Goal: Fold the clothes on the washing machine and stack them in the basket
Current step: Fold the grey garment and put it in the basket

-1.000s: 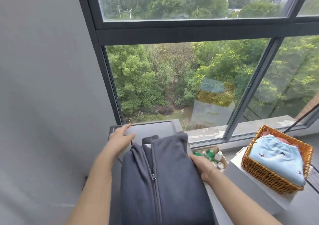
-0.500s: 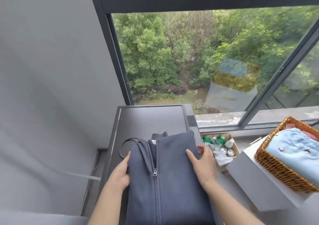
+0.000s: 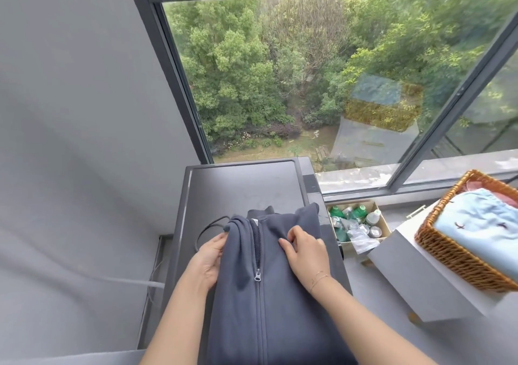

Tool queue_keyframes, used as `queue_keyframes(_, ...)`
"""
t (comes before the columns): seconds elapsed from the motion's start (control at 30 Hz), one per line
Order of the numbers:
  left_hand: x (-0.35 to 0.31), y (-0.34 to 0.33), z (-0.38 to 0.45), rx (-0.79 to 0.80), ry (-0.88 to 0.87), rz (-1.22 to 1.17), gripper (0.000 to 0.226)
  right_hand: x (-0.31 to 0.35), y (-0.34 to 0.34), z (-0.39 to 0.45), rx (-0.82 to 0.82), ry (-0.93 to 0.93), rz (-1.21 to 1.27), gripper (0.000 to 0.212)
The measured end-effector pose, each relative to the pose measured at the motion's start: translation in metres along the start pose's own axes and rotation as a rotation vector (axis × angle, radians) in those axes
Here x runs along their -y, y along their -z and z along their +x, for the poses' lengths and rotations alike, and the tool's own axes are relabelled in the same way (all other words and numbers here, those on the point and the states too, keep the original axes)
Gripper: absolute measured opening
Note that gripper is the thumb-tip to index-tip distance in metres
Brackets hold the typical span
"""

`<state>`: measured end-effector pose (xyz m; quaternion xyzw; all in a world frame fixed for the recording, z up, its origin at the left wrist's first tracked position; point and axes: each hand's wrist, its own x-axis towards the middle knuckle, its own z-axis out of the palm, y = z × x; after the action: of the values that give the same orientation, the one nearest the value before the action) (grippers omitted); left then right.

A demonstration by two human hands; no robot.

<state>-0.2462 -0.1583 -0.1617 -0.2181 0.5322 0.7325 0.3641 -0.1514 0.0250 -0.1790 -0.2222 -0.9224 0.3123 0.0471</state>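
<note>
A dark blue-grey zip hoodie (image 3: 269, 294) lies on the grey washing machine top (image 3: 244, 185), folded into a long strip with the zipper facing up. My left hand (image 3: 208, 258) grips its left edge near the collar, fingers tucked under the cloth. On the right half my right hand (image 3: 307, 249) sits with bent fingers that pinch the fabric. The hoodie's drawstring (image 3: 207, 228) loops out to the left. A wicker basket (image 3: 448, 255) at the right holds a folded light blue garment (image 3: 482, 224) over a pink one (image 3: 476, 186).
The basket stands on a pale grey box (image 3: 420, 280) to the right of the machine. Between them, lower down, a cardboard box of bottles (image 3: 356, 221) sits by the window sill. A grey wall runs along the left; a large window is ahead.
My left hand came back from the machine's far end to the hoodie's left edge. My right hand moved from the right edge onto the top and bent its fingers. The view tilted down.
</note>
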Motion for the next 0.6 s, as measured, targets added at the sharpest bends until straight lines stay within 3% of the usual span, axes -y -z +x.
queue_keyframes(0.17, -0.010, 0.033, 0.014, -0.134, -0.178, 0.090, 0.009, -0.014, 0.015, -0.006, -0.125, -0.061, 0.262, 0.026)
queue_keyframes(0.33, -0.005, 0.031, 0.022, -0.232, -0.187, 0.045, 0.007, -0.020, 0.018, -0.005, -0.215, -0.117, 0.348, 0.023)
queue_keyframes(0.43, -0.008, 0.012, 0.015, -0.185, -0.090, 0.141, 0.029, -0.024, 0.016, -0.001, -0.131, -0.100, 0.333, 0.025)
queue_keyframes(0.53, -0.021, 0.002, 0.012, -0.195, -0.065, 0.418, 0.056, -0.033, 0.017, 0.008, -0.233, -0.151, 0.324, 0.018)
queue_keyframes(0.6, -0.022, -0.007, 0.010, -0.176, -0.095, 0.505, 0.052, -0.036, 0.018, 0.012, -0.251, -0.239, 0.385, 0.017)
